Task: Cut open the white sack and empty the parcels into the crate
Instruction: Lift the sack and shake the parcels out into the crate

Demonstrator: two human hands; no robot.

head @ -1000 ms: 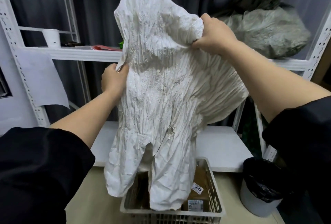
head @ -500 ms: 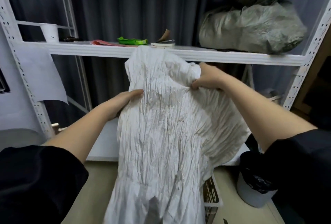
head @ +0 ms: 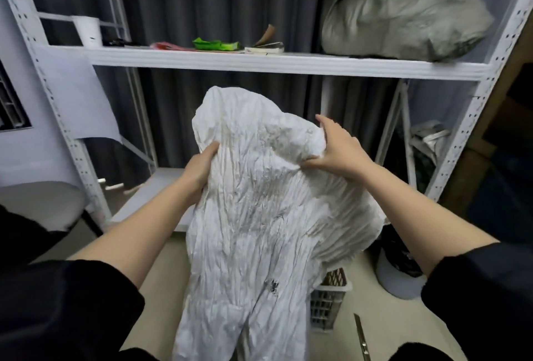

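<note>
**Sack held up over the crate**

Both hands are on the white sack (head: 259,216), and it hangs crumpled and limp in front of the shelving. The left hand (head: 200,170) grips the sack's left edge, fingers curled into the folds. The right hand (head: 337,150) pinches a bunch of cloth near the top, thumb underneath, fingers spread over it. The sack's lower end drapes over the crate (head: 328,303), only a corner of that basket showing at the right, on the beige tabletop (head: 383,320). A knife (head: 362,337) lies on the tabletop near the crate. Behind, a white metal shelf (head: 288,63) carries a cup (head: 88,30), a green packet (head: 215,44) and a big grey bag (head: 403,26), against dark curtains (head: 216,0). A lined bin (head: 398,271) stands to the right.
</note>
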